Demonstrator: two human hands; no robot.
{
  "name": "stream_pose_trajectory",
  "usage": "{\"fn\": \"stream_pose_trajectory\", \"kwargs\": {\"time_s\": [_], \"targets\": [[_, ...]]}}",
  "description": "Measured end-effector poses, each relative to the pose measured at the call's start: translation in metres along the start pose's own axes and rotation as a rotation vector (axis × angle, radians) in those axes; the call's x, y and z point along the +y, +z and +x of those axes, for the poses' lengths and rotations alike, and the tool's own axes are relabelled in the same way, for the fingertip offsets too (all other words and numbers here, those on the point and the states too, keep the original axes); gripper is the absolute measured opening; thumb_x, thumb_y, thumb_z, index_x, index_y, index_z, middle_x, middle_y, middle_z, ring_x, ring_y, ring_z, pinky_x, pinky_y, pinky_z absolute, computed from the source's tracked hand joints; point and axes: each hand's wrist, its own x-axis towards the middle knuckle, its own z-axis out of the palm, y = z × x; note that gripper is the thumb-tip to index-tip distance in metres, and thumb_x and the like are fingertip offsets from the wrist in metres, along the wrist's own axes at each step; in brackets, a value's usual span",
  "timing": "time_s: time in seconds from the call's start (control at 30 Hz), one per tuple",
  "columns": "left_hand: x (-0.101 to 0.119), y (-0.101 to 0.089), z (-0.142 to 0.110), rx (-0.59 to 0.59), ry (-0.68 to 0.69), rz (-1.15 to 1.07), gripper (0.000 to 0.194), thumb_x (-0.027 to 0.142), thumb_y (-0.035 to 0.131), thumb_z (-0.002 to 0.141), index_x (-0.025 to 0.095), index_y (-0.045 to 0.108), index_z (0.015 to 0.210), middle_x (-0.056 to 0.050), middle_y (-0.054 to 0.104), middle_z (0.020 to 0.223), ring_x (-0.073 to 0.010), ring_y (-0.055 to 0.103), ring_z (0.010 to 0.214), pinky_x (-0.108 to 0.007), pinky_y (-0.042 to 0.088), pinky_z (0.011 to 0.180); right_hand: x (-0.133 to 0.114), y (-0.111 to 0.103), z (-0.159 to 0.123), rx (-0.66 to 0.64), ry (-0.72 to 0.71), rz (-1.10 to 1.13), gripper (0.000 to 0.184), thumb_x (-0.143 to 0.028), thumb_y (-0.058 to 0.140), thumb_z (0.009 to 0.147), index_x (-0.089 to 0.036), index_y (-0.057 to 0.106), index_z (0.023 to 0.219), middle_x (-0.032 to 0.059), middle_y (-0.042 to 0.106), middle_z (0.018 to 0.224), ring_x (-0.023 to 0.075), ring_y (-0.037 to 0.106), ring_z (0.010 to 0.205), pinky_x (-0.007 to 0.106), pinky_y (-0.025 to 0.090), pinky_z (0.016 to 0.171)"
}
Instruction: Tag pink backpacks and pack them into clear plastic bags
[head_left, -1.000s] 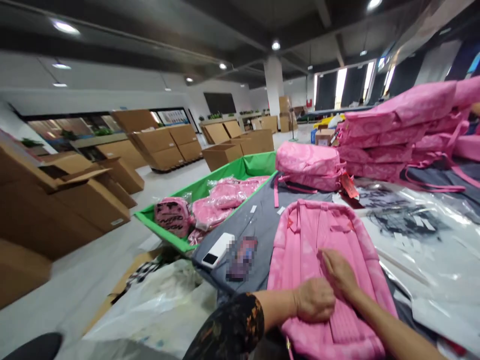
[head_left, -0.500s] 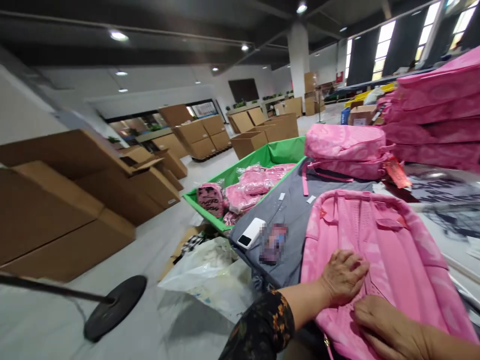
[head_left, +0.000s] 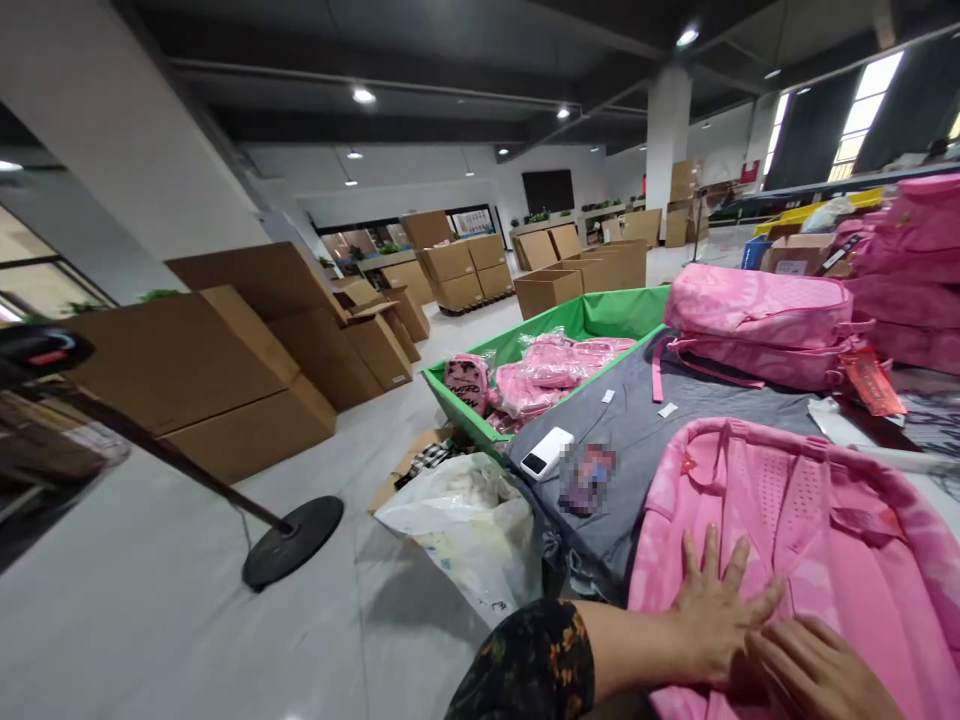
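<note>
A pink backpack lies on the grey cloth with its strap side up, at the lower right. My left hand rests flat on its back panel, fingers spread. Close beside the left thumb is my right hand, its fingers bent and pressed together low on the straps; whatever they grip is hidden beneath them. Behind this bag, another pink backpack lies on the cloth, with a red tag at its right end.
A grey cloth covers the table, bearing a white power bank and small white slips. Alongside stands a green bin of bagged pink items. A white plastic bag, a round-based stand and cardboard boxes occupy the floor.
The view has swung left. My left hand has gone from curled fingers to lying flat and spread on the backpack. My right hand stays close beside it, fingers still bent.
</note>
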Motion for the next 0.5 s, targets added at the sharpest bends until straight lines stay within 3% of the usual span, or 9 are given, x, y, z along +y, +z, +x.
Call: {"fn": "stream_pose_trajectory", "kwargs": {"time_s": [0.07,0.1,0.2,0.27,0.33,0.43,0.5], "targets": [[0.007,-0.002,-0.008,-0.023,-0.018,-0.048,0.089,0.067,0.053,0.091,0.029,0.012,0.162,-0.013,-0.013,0.168,-0.0445,-0.015,0.152,-0.076,-0.005,0.115,0.028,0.002,-0.003,-0.003,0.141,-0.200,0.029,-0.026,0.047,0.094,-0.023,0.067,0.116,0.0066,0.072,0.097,0.0217,0.067,0.083,0.032,0.052,0.072],[0.009,-0.005,-0.008,-0.045,-0.029,-0.078,0.090,0.072,0.049,0.090,0.030,0.014,0.161,-0.014,-0.010,0.169,-0.0450,-0.012,0.153,-0.076,-0.004,0.115,0.045,0.005,-0.005,0.003,0.290,-0.305,0.033,-0.028,0.045,0.096,-0.021,0.066,0.119,0.0099,0.071,0.103,0.0244,0.067,0.090,0.035,0.053,0.076],[0.013,-0.025,0.009,-0.099,-0.088,-0.068,0.100,0.084,0.047,0.083,0.025,0.023,0.160,-0.020,0.020,0.166,-0.0477,0.013,0.152,-0.077,0.007,0.115,0.082,0.017,-0.019,-0.070,0.682,-0.389,0.041,-0.025,0.037,0.095,-0.012,0.066,0.121,0.0196,0.068,0.116,0.0326,0.063,0.106,0.049,0.051,0.090],[0.011,-0.036,0.034,-0.066,-0.163,0.027,0.099,0.083,0.046,0.083,0.018,0.034,0.157,-0.023,0.052,0.148,-0.0457,0.042,0.140,-0.074,0.017,0.115,0.090,0.027,-0.029,-0.090,0.756,-0.413,0.044,-0.020,0.037,0.092,-0.009,0.064,0.125,0.0218,0.065,0.124,0.0341,0.058,0.118,0.054,0.047,0.101],[0.006,-0.037,0.063,0.050,-0.207,0.135,0.086,0.075,0.042,0.091,0.016,0.042,0.153,-0.021,0.066,0.131,-0.0405,0.054,0.129,-0.070,0.024,0.115,0.086,0.035,-0.035,-0.095,0.806,-0.430,0.045,-0.020,0.042,0.092,-0.012,0.062,0.130,0.0185,0.063,0.131,0.0315,0.055,0.124,0.051,0.045,0.105],[-0.013,-0.015,0.095,0.233,-0.174,0.251,0.069,0.066,0.043,0.096,0.028,0.040,0.154,-0.015,0.049,0.152,-0.0399,0.035,0.145,-0.068,0.021,0.116,0.073,0.039,-0.034,-0.083,0.853,-0.414,0.046,-0.016,0.043,0.092,-0.017,0.059,0.135,0.0130,0.062,0.134,0.0257,0.056,0.125,0.043,0.047,0.105],[-0.028,0.005,0.105,0.270,-0.159,0.287,0.065,0.062,0.047,0.096,0.037,0.036,0.155,-0.010,0.033,0.164,-0.0399,0.020,0.152,-0.069,0.017,0.117,0.070,0.031,-0.031,-0.061,0.894,-0.392,0.044,-0.015,0.040,0.095,-0.020,0.059,0.135,0.0099,0.064,0.131,0.0221,0.058,0.122,0.038,0.049,0.104]]}}
